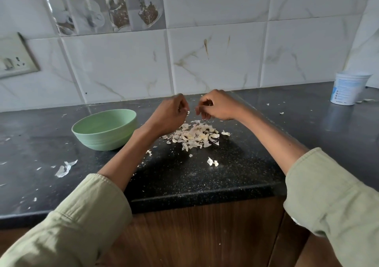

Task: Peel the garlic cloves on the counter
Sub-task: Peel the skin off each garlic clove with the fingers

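We hold both hands raised just above the pile of garlic skins (194,134) on the desk (205,174), the left hand (170,113) and the right hand (217,107) close together, their fingers curled inward toward one another. The right fingers (202,110) seem to pinch something pale, probably a clove or a scrap of its skin, but it is too small for us to tell its long axis; whether the left fingers (183,107) grip anything we cannot tell. The pile lies directly below and slightly nearer us than the fingers, about equally reachable by both hands, and any unpeeled cloves in it are hard to separate from skins. The green bowl (104,130) sits left of the left fingers; its contents are hidden. A white tub (348,88) stands far right of the right fingers.
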